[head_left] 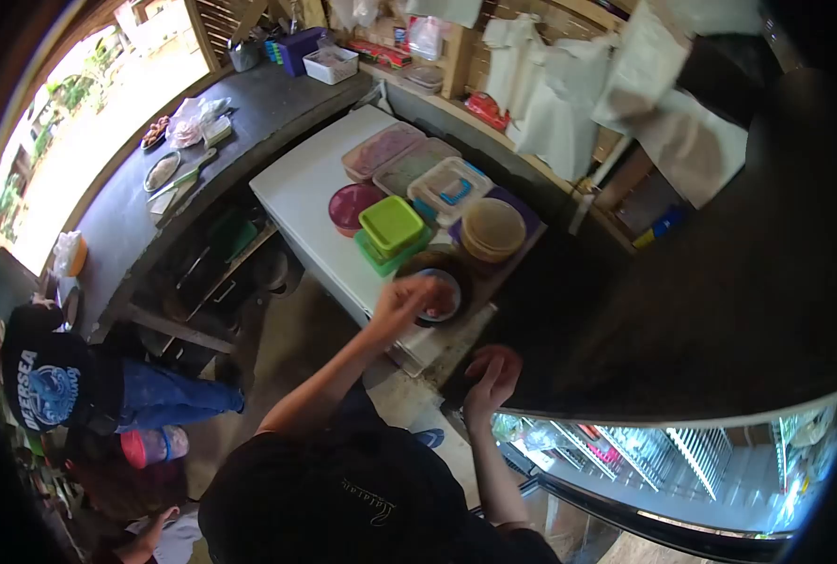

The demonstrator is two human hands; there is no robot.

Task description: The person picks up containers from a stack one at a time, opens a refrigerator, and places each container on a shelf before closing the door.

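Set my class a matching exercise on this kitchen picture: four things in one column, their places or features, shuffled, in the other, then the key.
Things:
1. Left hand
2. Lime-green tub
3. White basket
4. Clear-lidded box

Places or features:
A. On the counter, beside a purple box
B. Shows blue fittings
C. At the dark round bowl
D. On top of a darker green tub

Pairs: 1-C, 2-D, 3-A, 4-B.
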